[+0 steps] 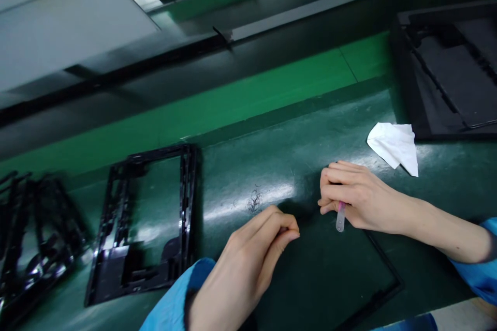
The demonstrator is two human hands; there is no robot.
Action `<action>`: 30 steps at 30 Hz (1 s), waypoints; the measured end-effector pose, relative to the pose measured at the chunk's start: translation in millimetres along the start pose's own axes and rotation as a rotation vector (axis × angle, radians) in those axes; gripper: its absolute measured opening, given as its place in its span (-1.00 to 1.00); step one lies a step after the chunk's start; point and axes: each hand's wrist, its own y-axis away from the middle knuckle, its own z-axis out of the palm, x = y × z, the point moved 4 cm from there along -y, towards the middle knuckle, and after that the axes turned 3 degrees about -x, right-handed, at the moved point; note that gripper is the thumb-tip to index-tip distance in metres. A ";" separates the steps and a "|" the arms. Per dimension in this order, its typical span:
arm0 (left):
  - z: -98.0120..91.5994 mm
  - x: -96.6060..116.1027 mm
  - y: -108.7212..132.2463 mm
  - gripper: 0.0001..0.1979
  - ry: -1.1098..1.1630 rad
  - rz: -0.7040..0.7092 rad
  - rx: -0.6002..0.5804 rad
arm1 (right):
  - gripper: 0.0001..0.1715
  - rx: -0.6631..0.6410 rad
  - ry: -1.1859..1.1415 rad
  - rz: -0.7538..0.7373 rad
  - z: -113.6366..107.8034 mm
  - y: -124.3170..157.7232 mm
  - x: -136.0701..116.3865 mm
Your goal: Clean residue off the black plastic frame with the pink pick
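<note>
My right hand (pixel 349 194) is closed around a small tool (pixel 340 217) with a pinkish part and a rounded translucent end that sticks out below the fingers. My left hand (pixel 256 256) is closed too, thumb and fingertips pinched together; anything between them is too small to make out. Beneath and between the hands lies a thin black frame (pixel 388 266), partly hidden by them. A small heap of fine black shavings (pixel 254 199) rests on the green table just beyond my left hand.
A black rectangular frame (pixel 188 201) lies left of my left hand, with more black frames (pixel 42 232) piled at the far left. A folded white cloth (pixel 396 146) sits beyond my right hand, beside a dark tray (pixel 423 93) holding black parts.
</note>
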 end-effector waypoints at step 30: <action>25.1 -5.0 3.8 -0.86 -0.454 0.127 0.114 | -0.70 0.013 0.020 -0.002 -2.8 -2.3 -0.4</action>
